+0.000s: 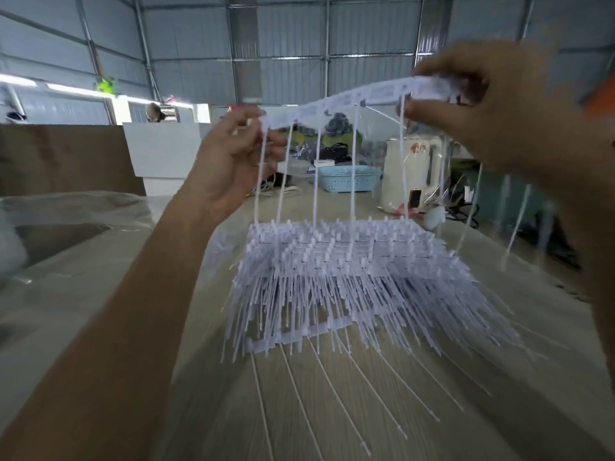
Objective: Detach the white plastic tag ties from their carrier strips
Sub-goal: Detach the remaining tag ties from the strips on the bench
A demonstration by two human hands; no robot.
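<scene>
Bench (pixel 109 294) under me, covered in clear plastic sheet. Big pile of white tag ties (pixel 349 271) on it, centre. Carrier strip (pixel 349 98) held up over the pile, roughly level, several ties hanging off it. My left hand (pixel 229 161) pinches its left end, my right hand (pixel 492 108) its right end, fingers curled on it. Blue basket (pixel 346 178) and white kettle (pixel 412 171) behind.

A factory-like work shed: corrugated metal walls (pixel 283 31) on steel framing, with a long cluttered worktable (pixel 100 294).
</scene>
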